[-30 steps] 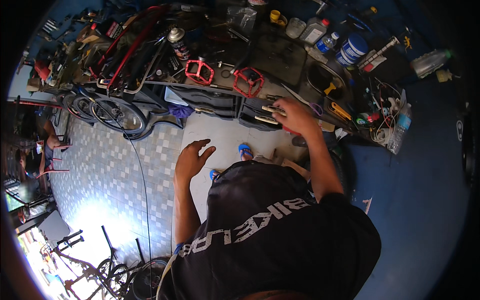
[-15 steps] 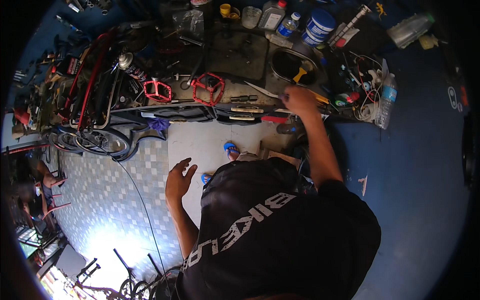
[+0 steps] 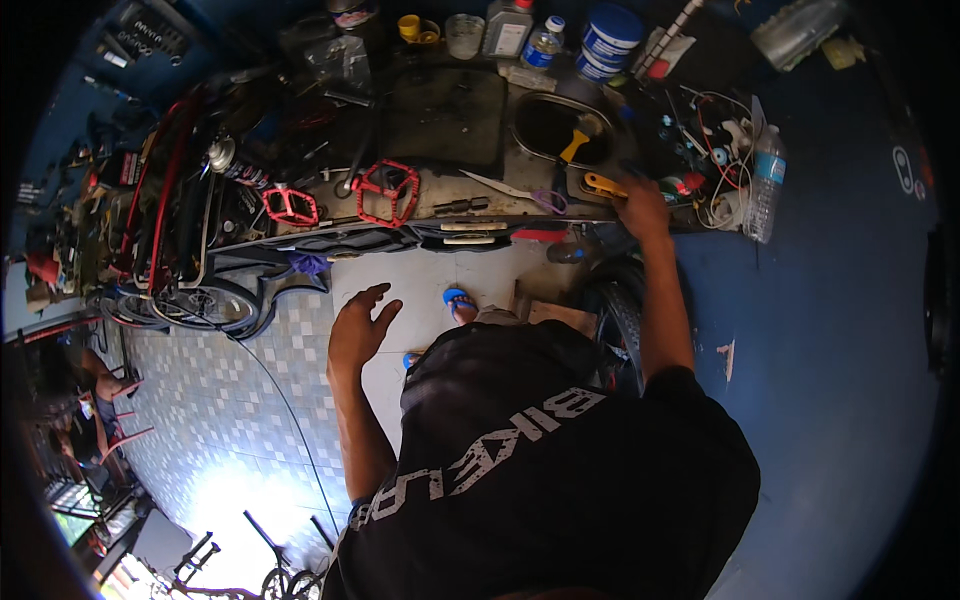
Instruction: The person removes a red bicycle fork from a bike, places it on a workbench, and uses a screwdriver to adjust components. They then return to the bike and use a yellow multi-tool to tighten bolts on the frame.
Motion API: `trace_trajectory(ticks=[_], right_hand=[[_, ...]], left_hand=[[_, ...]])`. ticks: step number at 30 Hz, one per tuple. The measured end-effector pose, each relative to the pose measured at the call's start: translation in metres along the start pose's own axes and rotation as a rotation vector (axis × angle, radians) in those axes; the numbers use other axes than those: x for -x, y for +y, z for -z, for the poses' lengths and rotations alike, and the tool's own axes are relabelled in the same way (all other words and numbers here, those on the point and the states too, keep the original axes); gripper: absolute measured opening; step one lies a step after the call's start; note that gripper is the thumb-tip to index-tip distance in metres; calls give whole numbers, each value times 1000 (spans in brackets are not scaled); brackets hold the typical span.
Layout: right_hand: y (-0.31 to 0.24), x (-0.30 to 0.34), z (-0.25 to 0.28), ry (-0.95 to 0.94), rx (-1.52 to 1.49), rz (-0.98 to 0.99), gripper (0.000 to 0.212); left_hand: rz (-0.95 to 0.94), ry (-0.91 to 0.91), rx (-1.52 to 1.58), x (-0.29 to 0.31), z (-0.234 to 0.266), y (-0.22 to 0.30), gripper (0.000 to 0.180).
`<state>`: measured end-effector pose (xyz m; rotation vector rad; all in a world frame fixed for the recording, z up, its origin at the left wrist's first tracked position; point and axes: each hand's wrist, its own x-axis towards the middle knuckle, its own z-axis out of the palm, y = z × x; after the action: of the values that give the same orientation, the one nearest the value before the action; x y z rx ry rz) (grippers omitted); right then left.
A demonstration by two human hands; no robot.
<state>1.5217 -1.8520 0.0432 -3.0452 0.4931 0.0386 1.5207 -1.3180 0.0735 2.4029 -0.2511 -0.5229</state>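
At the front right of the workbench, my right hand (image 3: pixel 643 206) has its fingers closed at the right end of a yellow-handled tool (image 3: pixel 602 184); the tool's far end is hidden by the hand. Scissors with purple handles (image 3: pixel 548 200) lie on the bench just left of it, blades pointing left. Behind them a brush with a yellow handle (image 3: pixel 574 147) leans in a dark oval basin (image 3: pixel 530 104). My left hand (image 3: pixel 357 325) hangs in the air over the floor, fingers apart, holding nothing.
Two red bicycle pedals (image 3: pixel 388 194) and a spray can (image 3: pixel 222 155) stand toward the bench's left. Bottles and a blue tub (image 3: pixel 609 42) line the back. Tangled cables (image 3: pixel 735 180) and a water bottle (image 3: pixel 767 185) sit at the right end. A tyre (image 3: pixel 622 315) is below the bench.
My right hand has let go of the scissors and moved right to the yellow-handled tool. The scissors now lie on the bench. My left hand stays open, and the view has shifted slightly.
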Motion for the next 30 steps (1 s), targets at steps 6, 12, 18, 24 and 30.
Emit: trace_trajectory(ticks=[6,12,18,24,30], right_hand=[[0,0,-6,67,18,12,34],[-14,3,26,163,-87,93,33],[-124,-21,90,-164,-1109,233,24],[-351,7,70,-879,-1782,490,48],[-514,159,40,-1506,-1744,581,42]], left_hand=[[-32,-38,8,-9,-7,25,46],[25,20,12,11,-4,1,45],[108,139,125,46,16,-13,41],[175,395,399,114,35,-19,40],[289,866,752,224,21,-60,39]])
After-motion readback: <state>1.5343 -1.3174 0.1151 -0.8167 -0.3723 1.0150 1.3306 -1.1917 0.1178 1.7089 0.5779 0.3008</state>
